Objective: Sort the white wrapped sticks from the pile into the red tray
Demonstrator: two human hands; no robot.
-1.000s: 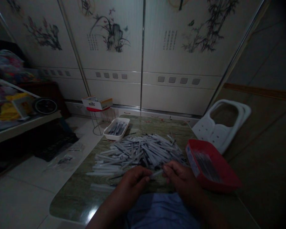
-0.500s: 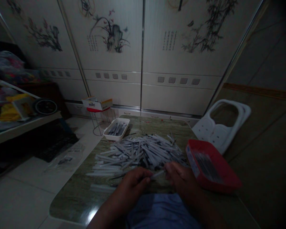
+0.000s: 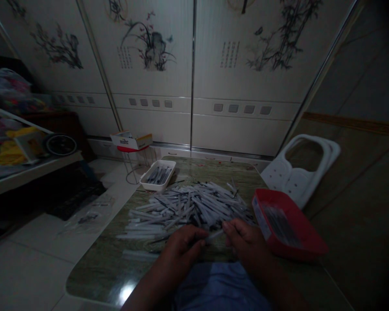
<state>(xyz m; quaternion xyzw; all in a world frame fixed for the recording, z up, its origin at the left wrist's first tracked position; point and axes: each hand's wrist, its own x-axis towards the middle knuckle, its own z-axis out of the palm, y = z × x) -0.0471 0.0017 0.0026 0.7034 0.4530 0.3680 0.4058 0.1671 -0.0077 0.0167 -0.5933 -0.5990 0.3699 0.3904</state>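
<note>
Clock face centred on the hands: the table (image 3: 94, 274) runs open to its rounded corner at eight; a pile of tubes (image 3: 194, 203) lies just beyond, at twelve; a red tray (image 3: 311, 235) stands at three. Forearms slant in from seven and five, the left hand (image 3: 186, 244) and right hand (image 3: 243, 237) pinching opposite ends of one pale tube (image 3: 215, 235).

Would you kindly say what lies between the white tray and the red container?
In the head view, a heap of slender, pen-like pieces lies between them.
</note>
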